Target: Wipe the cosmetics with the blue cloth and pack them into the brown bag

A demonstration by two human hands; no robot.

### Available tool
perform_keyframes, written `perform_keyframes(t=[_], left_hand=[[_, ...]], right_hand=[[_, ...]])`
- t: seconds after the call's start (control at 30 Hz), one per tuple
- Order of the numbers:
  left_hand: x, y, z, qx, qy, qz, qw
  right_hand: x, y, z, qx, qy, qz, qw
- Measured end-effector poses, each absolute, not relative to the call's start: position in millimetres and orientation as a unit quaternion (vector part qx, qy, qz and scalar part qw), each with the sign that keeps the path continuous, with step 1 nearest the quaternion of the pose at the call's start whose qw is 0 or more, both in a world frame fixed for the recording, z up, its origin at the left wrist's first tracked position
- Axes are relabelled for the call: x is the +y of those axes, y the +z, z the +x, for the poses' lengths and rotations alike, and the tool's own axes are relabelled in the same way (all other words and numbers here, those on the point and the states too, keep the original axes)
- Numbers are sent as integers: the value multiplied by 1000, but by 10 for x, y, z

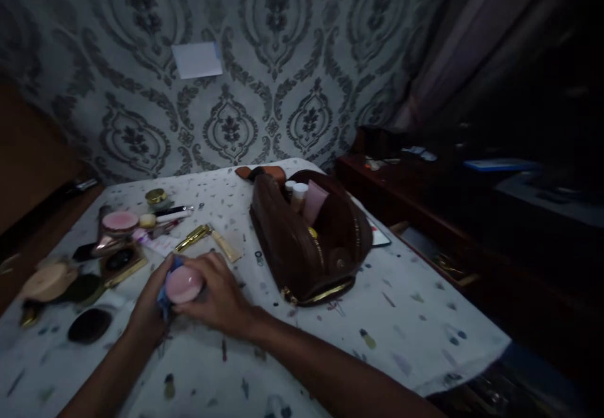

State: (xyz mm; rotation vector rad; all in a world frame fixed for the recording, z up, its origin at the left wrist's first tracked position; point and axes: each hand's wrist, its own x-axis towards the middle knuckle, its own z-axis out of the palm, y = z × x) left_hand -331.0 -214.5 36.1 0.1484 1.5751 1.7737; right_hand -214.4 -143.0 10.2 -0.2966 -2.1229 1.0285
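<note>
Between my hands, over the near left part of the table, is a round pink compact [184, 284]. My right hand [221, 295] has its fingers and thumb closed round the compact's right side. On the left side, my left hand [148, 295] presses a blue cloth [164, 298] against it; much of the cloth is hidden. Just beyond the hands lie a gold tube [191, 238], a beige tube [225, 245] and a white-and-purple tube [153, 240]. To the right stands a brown cosmetic bag [283, 242], unzipped, with white-capped bottles [299, 195] and a pink tube [314, 201] inside.
Several cosmetics crowd the left side: a pink round case [120, 221], a gold-lidded jar [156, 197], a square compact [123, 260], a beige round case [50, 281] and a dark disc [89, 325]. A dark wooden desk [377, 185] adjoins the table's right side.
</note>
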Motion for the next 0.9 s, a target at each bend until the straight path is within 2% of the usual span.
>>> perform_keyframes(t=[0.23, 0.6, 0.73, 0.9], left_hand=[[-2158, 341, -3397, 541, 720, 85, 427], [-2191, 321, -3461, 539, 700, 56, 464], [-2183, 330, -3405, 548, 712, 69, 435], [-2169, 265, -3353, 543, 700, 101, 452]], right_hand=[[-1399, 131, -2149, -771, 499, -87, 387], [-1411, 38, -2253, -613, 719, -111, 308], [-1409, 26, -2278, -576, 743, -136, 312], [-1375, 40, -2272, -555, 736, -172, 347]])
